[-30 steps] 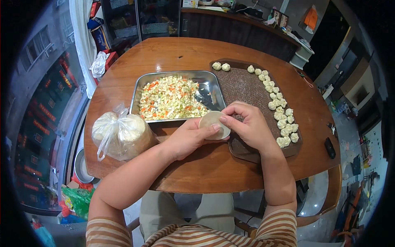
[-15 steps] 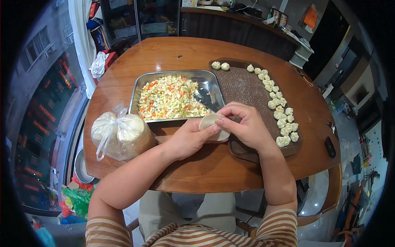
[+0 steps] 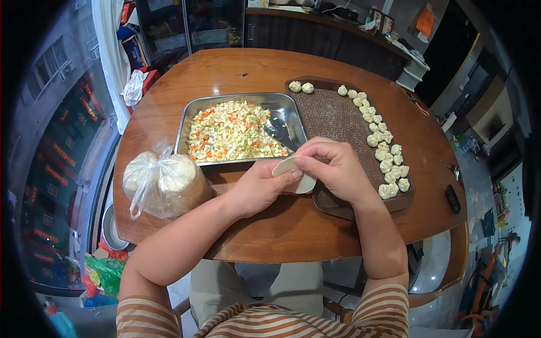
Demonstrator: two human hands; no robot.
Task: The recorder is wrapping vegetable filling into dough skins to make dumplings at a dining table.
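Note:
A pale round dumpling wrapper [image 3: 291, 173] is pinched between my left hand [image 3: 260, 187] and my right hand [image 3: 331, 167], just above the table's near side. Both hands close their fingers on its folded edge. Right behind them stands a metal tray [image 3: 193, 115] filled with chopped white, orange and green filling, and a spoon [image 3: 280, 135] lies in its right part. To the right, a dark brown board [image 3: 333, 115] carries several folded dumplings [image 3: 385, 153] in a curved row along its far and right edge.
A knotted clear plastic bag [image 3: 163, 180] with a stack of wrappers sits on the round wooden table [image 3: 236, 67] at my left. A small dark object [image 3: 452, 198] lies near the table's right rim. Shelves and a counter stand behind the table.
My hands have shifted slightly on the wrapper and folded its edge further over. The tray, board and bag stay where they were.

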